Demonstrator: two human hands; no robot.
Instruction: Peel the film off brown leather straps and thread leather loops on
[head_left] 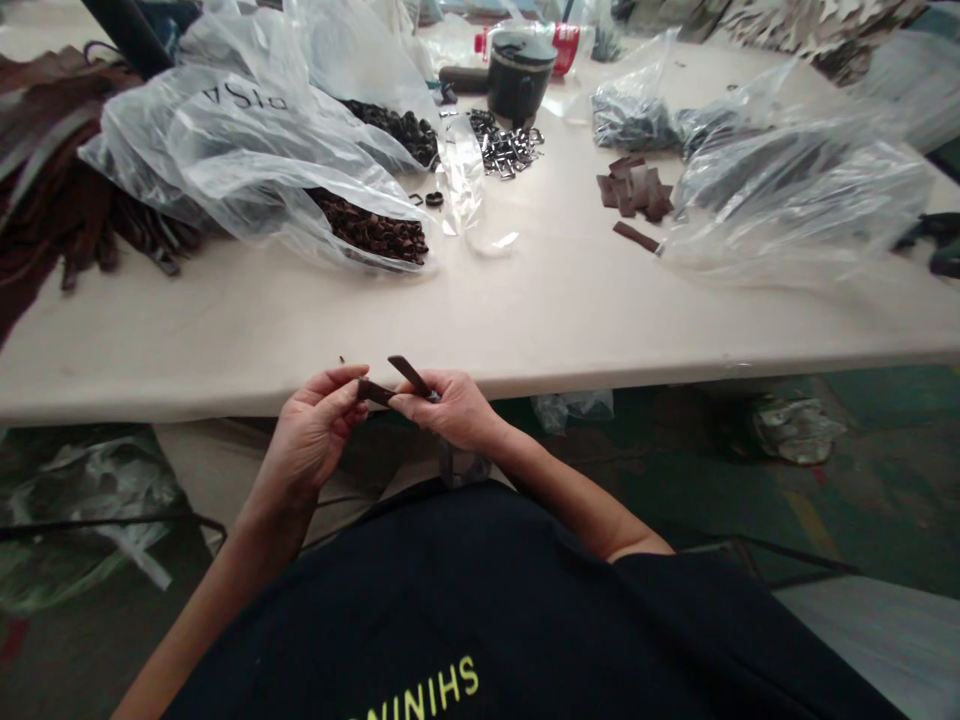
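Observation:
Just in front of the table's near edge, my left hand (324, 418) and my right hand (456, 408) are close together over my lap. A dark brown leather strap (377, 392) runs between them. My left hand pinches its left end between thumb and fingers. My right hand grips the strap further along, and another brown piece (409, 375) sticks up from its fingers toward the table. Whether both pieces belong to one strap I cannot tell. Any small part inside the right hand's grip is hidden.
On the table (525, 330) lie a plastic bag of small brown loops (379, 232), loose metal buckles (506, 148), a black mug (519, 78), short brown leather pieces (636, 190) and a clear bag (795, 195). Brown leather straps (52, 160) are heaped at the left.

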